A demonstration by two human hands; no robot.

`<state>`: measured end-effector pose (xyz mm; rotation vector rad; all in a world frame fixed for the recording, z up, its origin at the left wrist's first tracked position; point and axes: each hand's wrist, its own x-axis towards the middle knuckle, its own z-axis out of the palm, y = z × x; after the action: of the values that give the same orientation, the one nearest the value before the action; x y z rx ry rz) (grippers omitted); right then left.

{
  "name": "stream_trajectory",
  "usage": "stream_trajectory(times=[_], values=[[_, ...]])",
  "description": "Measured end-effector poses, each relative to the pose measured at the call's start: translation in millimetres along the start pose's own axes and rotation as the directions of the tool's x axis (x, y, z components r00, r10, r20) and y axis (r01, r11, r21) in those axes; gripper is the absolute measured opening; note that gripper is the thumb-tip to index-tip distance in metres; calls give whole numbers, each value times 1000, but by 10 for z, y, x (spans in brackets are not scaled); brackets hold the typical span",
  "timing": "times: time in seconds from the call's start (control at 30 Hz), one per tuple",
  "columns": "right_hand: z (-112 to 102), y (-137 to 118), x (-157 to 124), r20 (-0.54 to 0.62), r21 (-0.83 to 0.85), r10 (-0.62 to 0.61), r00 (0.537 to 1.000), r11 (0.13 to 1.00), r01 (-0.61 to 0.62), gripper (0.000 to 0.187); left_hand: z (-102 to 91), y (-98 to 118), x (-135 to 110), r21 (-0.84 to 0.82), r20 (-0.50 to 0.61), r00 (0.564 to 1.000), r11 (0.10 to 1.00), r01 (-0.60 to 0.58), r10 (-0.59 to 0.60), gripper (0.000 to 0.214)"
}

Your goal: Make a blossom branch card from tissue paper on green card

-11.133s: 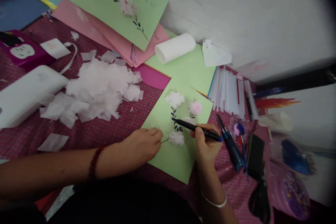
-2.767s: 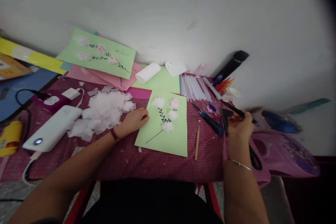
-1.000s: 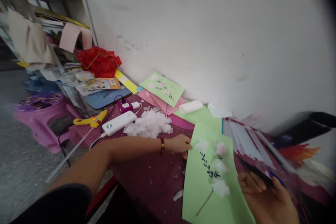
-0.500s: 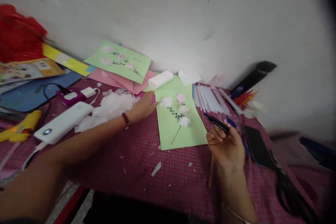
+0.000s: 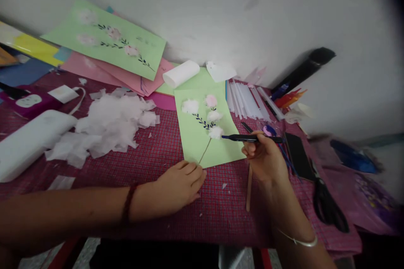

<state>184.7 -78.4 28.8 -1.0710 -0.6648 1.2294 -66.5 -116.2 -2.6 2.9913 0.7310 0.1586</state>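
Note:
A green sheet (image 5: 192,143) lies on the cloth in front of me. It carries several fluffy white flowers and one pink flower (image 5: 211,101), with dark leaves and a thin stem. My left hand (image 5: 179,185) rests at its lower left edge, fingers laid over the corner near the foot of the stem, holding nothing. A dark pen (image 5: 241,138) is in my right hand (image 5: 268,157), lying nearly level between thumb and fingers. Its bluish tip points left, at the lowest white flower (image 5: 216,132); whether it touches cannot be told.
Torn white tissue (image 5: 110,122) is piled to the left, by a white power bank (image 5: 34,143). Behind stand another flowered green sheet (image 5: 116,46) and a white roll (image 5: 181,73). Glue sticks (image 5: 246,101), a phone (image 5: 298,155) and black-handled scissors (image 5: 328,206) lie to the right.
My left hand has come down from the sheet's upper left edge to its lower left corner. The pen has swung nearly level, its tip moving left to the flowers. The view has shifted closer.

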Motion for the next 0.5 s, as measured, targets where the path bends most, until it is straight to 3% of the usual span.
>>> stream_trajectory(times=[0.17, 0.5], values=[[42, 218, -26, -91, -248, -206, 974, 952, 178, 4, 36, -23, -9, -72, -28, 1000, 997, 6, -8, 51], [-43, 373, -34, -175, -370, -178, 968, 923, 103, 3, 2, -77, 20, -225, -50, 998, 974, 37, -49, 44]])
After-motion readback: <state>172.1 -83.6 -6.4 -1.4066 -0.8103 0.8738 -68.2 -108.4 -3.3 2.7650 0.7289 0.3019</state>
